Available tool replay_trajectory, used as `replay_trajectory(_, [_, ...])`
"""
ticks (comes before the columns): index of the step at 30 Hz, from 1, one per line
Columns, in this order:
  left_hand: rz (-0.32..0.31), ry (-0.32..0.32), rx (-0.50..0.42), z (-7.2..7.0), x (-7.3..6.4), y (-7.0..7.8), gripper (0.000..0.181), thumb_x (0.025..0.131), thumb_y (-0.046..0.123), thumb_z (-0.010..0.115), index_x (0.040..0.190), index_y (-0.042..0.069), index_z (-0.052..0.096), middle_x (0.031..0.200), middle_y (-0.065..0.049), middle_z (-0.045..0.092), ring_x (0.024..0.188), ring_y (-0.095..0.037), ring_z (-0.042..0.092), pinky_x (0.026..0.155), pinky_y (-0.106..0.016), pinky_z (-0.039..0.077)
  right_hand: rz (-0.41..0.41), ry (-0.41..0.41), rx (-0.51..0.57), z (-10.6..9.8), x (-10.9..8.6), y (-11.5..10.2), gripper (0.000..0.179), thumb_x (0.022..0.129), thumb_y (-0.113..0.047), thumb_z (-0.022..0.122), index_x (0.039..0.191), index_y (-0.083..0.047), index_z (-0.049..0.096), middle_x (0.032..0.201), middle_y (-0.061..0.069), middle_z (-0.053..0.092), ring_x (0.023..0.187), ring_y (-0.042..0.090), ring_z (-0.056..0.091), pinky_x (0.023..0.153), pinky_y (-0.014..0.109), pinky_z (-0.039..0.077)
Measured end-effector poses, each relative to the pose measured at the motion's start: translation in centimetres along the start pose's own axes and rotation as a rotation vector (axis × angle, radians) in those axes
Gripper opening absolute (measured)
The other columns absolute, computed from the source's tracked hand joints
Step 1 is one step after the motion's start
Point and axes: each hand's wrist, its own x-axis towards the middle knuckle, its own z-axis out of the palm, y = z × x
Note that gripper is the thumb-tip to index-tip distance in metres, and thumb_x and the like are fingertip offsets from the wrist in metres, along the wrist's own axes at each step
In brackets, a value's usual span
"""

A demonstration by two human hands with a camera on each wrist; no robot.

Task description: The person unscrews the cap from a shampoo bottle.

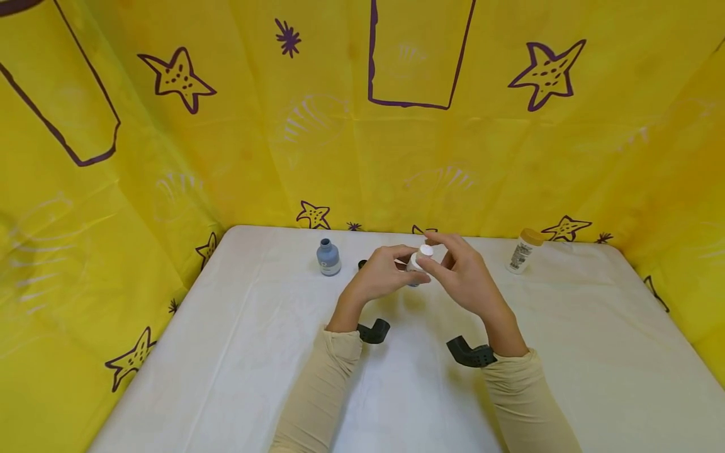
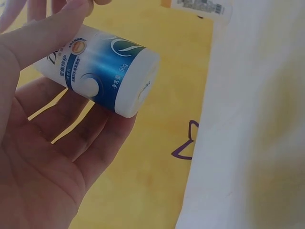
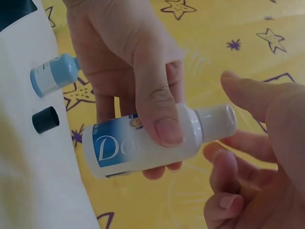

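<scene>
My left hand (image 1: 381, 275) grips a small white-and-blue Dove bottle (image 3: 143, 143), thumb on one side and fingers on the other. The bottle is tilted above the table, and its white cap (image 3: 219, 123) sits on the neck. In the left wrist view the base of the same bottle (image 2: 114, 71) faces the camera. Around the cap, the right hand (image 1: 467, 277) has its thumb and fingers spread. The right wrist view shows the thumb apart from the cap, with fingers close beneath it; whether one touches is unclear.
An uncapped blue bottle (image 1: 328, 258) stands back left on the white table (image 1: 272, 352). Beside it lies a black cap (image 3: 46, 119), mostly hidden by the left hand in the head view. A white bottle with a golden cap (image 1: 523, 251) stands back right. Yellow cloth (image 1: 340, 151) hangs behind.
</scene>
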Motion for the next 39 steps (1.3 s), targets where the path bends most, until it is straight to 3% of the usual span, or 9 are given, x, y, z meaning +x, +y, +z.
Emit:
replay_trajectory(6, [0.023, -0.009, 0.045, 0.34, 0.23, 0.22, 0.034, 0.086, 0.036, 0.082, 0.119, 0.032, 0.074, 0.115, 0.011, 0.073, 0.099, -0.008, 0.068, 0.093, -0.028, 0.056, 0.065, 0.083, -0.005, 0.38, 0.15, -0.08, 0.040, 0.089, -0.027, 0.080, 0.122, -0.008, 0.067, 0.105, 0.009, 0.063, 0.067, 0.020, 0.053, 0.058, 0.025, 0.046])
replay_trajectory(13, [0.027, -0.032, 0.036, 0.60, 0.35, 0.28, 0.035, 0.086, 0.034, 0.083, 0.120, 0.031, 0.074, 0.114, 0.012, 0.074, 0.098, -0.008, 0.065, 0.094, -0.027, 0.055, 0.054, 0.103, -0.025, 0.56, 0.11, 0.00, 0.026, 0.089, -0.022, 0.081, 0.105, -0.008, 0.067, 0.097, 0.009, 0.063, 0.072, 0.022, 0.054, 0.063, 0.025, 0.047])
replay_trajectory(18, [0.005, -0.030, 0.032, 0.40, 0.31, 0.29, 0.035, 0.086, 0.035, 0.082, 0.120, 0.031, 0.074, 0.115, 0.011, 0.073, 0.100, -0.008, 0.066, 0.094, -0.028, 0.056, 0.018, 0.071, -0.026, 0.35, 0.14, -0.12, 0.028, 0.090, -0.020, 0.079, 0.113, -0.008, 0.070, 0.105, 0.009, 0.066, 0.066, 0.018, 0.051, 0.058, 0.024, 0.046])
replay_trajectory(25, [-0.004, -0.033, 0.011, 0.14, 0.21, 0.18, 0.034, 0.089, 0.033, 0.080, 0.120, 0.022, 0.072, 0.107, 0.003, 0.074, 0.100, -0.011, 0.070, 0.088, -0.028, 0.059, -0.099, 0.003, -0.003, -0.13, 0.00, 0.12, 0.035, 0.097, -0.010, 0.068, 0.132, -0.013, 0.068, 0.119, 0.006, 0.069, 0.062, 0.012, 0.047, 0.056, 0.023, 0.043])
replay_trajectory(31, [-0.003, -0.027, 0.031, 0.23, 0.01, 0.21, 0.035, 0.088, 0.037, 0.081, 0.121, 0.028, 0.072, 0.110, 0.008, 0.072, 0.096, -0.011, 0.067, 0.088, -0.029, 0.057, -0.041, -0.014, 0.031, -0.07, -0.05, 0.05, 0.048, 0.095, -0.019, 0.074, 0.140, -0.015, 0.061, 0.127, 0.009, 0.063, 0.063, 0.011, 0.051, 0.058, 0.024, 0.046])
replay_trajectory(34, [0.008, -0.028, 0.041, 0.32, -0.11, 0.42, 0.036, 0.088, 0.038, 0.081, 0.122, 0.030, 0.073, 0.114, 0.011, 0.072, 0.098, -0.011, 0.066, 0.091, -0.031, 0.057, 0.002, 0.023, 0.027, 0.04, -0.02, 0.00, 0.049, 0.091, -0.024, 0.079, 0.136, -0.014, 0.063, 0.125, 0.011, 0.061, 0.063, 0.012, 0.051, 0.058, 0.024, 0.046])
replay_trajectory(39, [0.026, -0.041, 0.051, 0.46, -0.12, 0.64, 0.034, 0.088, 0.036, 0.081, 0.121, 0.032, 0.073, 0.114, 0.011, 0.073, 0.100, -0.009, 0.065, 0.099, -0.032, 0.055, 0.035, 0.103, 0.005, 0.17, 0.03, 0.20, 0.036, 0.086, -0.023, 0.084, 0.116, -0.009, 0.068, 0.108, 0.009, 0.064, 0.066, 0.016, 0.052, 0.060, 0.023, 0.045])
